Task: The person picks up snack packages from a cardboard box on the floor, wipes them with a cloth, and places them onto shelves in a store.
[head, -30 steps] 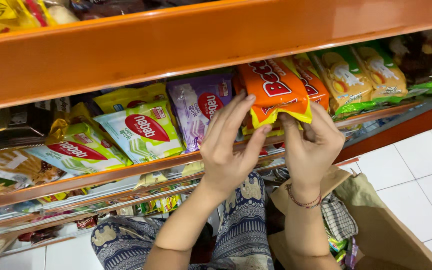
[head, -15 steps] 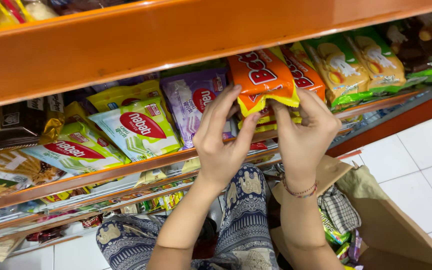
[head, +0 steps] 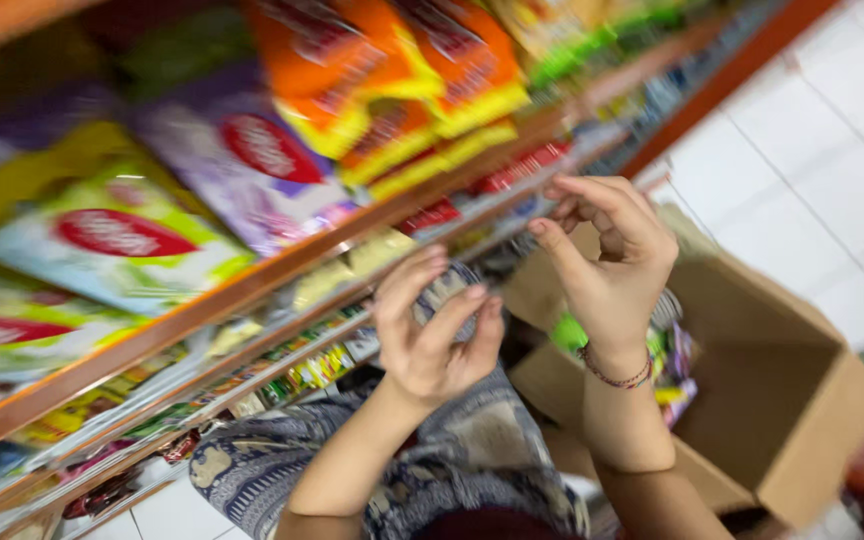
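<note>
Two empty hands in front of a snack shelf.

The left hand (head: 432,335) and the right hand (head: 607,250) are both loosely open and hold nothing. A cardboard box (head: 802,400) sits just beside the right hand. Farther up, the orange snack bags (head: 392,70) lie on the shelf (head: 252,285), next to purple bags (head: 242,160).

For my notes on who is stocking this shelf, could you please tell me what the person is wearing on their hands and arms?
Both forearms are bare, with no sleeves or gloves in view. The right hand has a thin beaded bracelet of mixed colours around the wrist. The left hand and its wrist carry nothing that shows. The picture is blurred, so rings cannot be ruled out.
</note>
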